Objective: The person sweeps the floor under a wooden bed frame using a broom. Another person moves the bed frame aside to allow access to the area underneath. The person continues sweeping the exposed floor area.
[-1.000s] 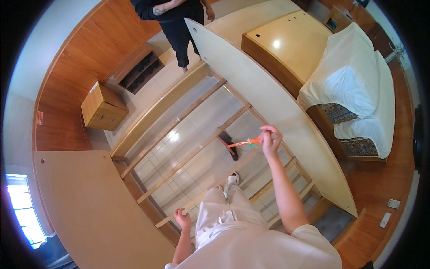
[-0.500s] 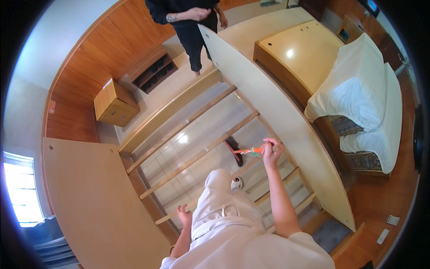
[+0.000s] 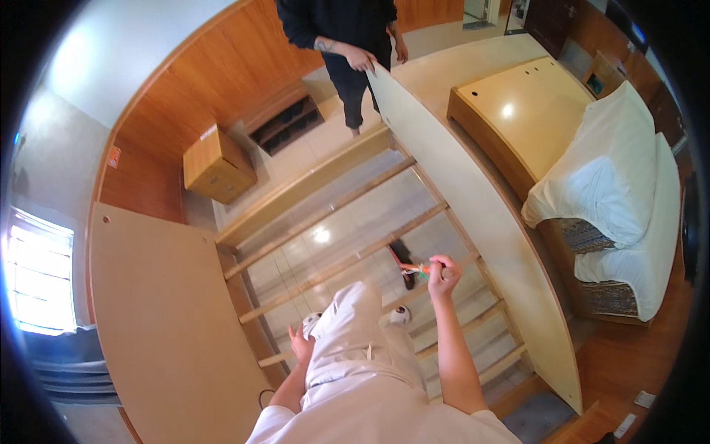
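Co-worker's hand (image 3: 361,59) moved onto board (image 3: 484,214); broom (image 3: 413,268) points left, long axis foreshortened, right grip (image 3: 442,278) clenching it.

Super bright window (image 3: 42,277) at far left, orangey wood paneling (image 3: 214,70) across the upper left, little wooden cabinet (image 3: 218,166) against it, shiny tile floor (image 3: 351,226) mid-frame, white-draped furniture (image 3: 614,163) right.

No readable text: small red-orange label (image 3: 113,156) on wooden wall panel (image 3: 142,166), upper left of frame, illegible.
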The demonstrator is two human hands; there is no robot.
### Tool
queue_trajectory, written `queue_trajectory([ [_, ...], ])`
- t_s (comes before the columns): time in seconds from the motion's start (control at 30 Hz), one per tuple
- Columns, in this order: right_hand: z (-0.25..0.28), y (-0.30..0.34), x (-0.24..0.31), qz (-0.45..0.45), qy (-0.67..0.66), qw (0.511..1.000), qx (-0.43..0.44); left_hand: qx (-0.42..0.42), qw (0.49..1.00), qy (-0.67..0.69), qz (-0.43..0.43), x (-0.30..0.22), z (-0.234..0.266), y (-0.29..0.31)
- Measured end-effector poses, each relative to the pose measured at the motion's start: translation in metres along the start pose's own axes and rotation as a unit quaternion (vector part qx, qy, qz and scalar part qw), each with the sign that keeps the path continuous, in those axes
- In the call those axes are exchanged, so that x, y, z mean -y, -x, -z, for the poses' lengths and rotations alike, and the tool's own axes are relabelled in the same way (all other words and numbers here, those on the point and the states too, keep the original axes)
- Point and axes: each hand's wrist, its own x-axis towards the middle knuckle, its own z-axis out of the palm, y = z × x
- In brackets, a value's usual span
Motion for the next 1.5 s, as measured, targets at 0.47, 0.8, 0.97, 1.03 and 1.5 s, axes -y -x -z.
queue_trajectory([
  [0.47, -0.010, 0.008, -0.015, -0.105, -0.068, 0.991, -0.037, 0.013, 0.993, -0.068, -0.095, 0.003, 0.028, -0.072],
  [0.8, -0.045, -0.022, -0.013, -0.152, -0.084, 0.982, -0.077, -0.027, 1.000, 0.014, -0.002, 0.112, 0.080, -0.160],
  [0.97, -0.078, -0.043, 0.017, -0.196, -0.039, 0.980, -0.018, -0.015, 0.986, -0.032, 0.166, 0.305, 0.075, -0.184],
  [1.03, -0.093, -0.043, 0.027, -0.190, 0.014, 0.982, -0.011, -0.009, 0.950, 0.082, 0.301, 0.343, 0.089, -0.182],
  [1.5, -0.203, -0.026, 0.025, -0.182, 0.113, 0.977, 0.011, 0.066, 0.959, 0.071, 0.268, 0.355, 0.110, -0.214],
])
